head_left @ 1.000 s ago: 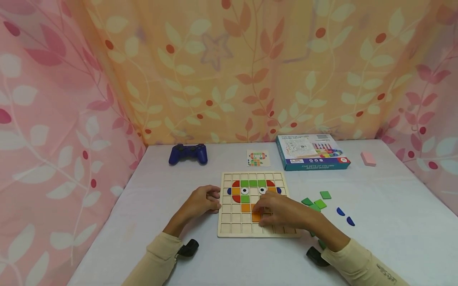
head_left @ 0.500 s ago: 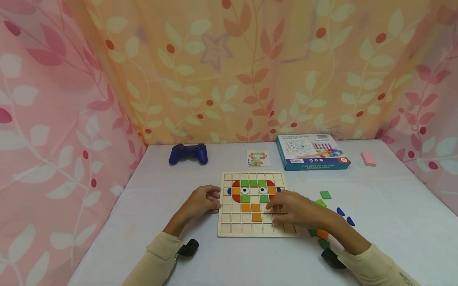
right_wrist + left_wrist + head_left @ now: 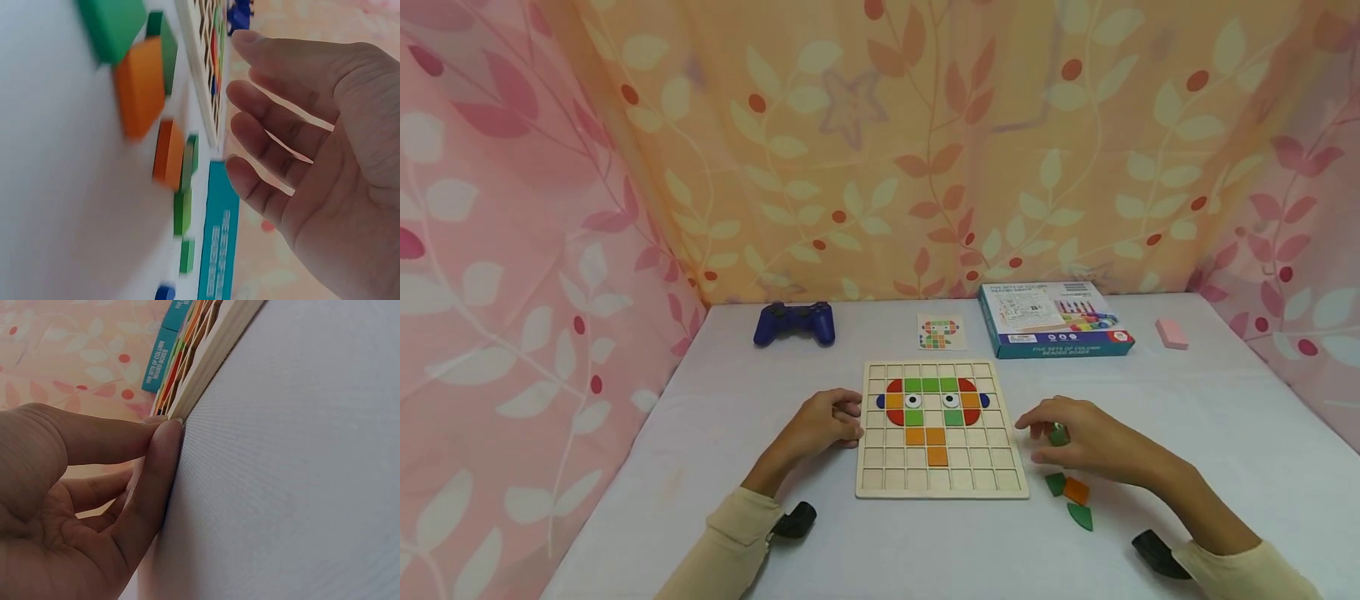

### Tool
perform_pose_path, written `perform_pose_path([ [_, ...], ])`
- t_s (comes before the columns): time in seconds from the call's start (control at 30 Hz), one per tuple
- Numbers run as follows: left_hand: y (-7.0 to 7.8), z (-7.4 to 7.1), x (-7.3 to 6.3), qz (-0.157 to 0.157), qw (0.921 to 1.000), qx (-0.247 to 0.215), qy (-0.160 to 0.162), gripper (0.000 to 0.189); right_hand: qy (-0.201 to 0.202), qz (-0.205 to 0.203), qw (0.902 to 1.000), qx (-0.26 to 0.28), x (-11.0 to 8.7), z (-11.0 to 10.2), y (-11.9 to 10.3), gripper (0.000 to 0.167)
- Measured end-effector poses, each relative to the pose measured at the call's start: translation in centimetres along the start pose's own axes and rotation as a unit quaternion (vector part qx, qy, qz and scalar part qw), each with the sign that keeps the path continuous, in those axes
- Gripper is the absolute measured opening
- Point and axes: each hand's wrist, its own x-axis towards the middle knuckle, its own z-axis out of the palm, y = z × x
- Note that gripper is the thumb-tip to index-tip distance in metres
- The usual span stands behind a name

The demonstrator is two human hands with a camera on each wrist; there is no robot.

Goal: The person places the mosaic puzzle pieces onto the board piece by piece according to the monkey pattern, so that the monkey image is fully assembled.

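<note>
A wooden grid board (image 3: 874, 479) lies in front of me in the head view, with red, orange, green and blue tiles and two eye tiles set in its cells. My left hand (image 3: 823, 423) holds the board's left edge; the left wrist view shows thumb and finger (image 3: 164, 450) pinching it. Right of the board, my right hand (image 3: 1093, 442) hovers over loose tiles, fingers loosely bent and holding nothing. Near it lie an orange square tile (image 3: 1077, 491) and a dark green quarter-round tile (image 3: 1080, 517). More green tiles (image 3: 182, 212) and another orange tile (image 3: 167, 153) show in the right wrist view.
Behind the board lies a small pattern card (image 3: 942, 332). A boxed bead set (image 3: 1052, 321) stands at the back right, near a pink block (image 3: 1172, 333). A blue game controller (image 3: 794, 324) sits at the back left. Patterned cloth encloses the table.
My right hand has moved from over the board rightward to above the loose tiles, uncovering an orange tile in the grid's lower middle. The left hand stays at the board's edge.
</note>
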Motion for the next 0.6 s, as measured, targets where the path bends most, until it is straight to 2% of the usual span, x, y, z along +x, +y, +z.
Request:
perform_pose_path([
  [0.33,-0.2,-0.1,0.2,0.005,1.0,-0.005,-0.005,0.054,0.024,0.02,0.9994,-0.018,-2.6,-1.0,2.3,0.042],
  [0.6,-0.3,-0.2,0.3,0.004,0.9999,-0.008,-0.006,0.055,0.007,0.055,0.998,-0.032,-3.4,-1.0,3.2,0.041],
])
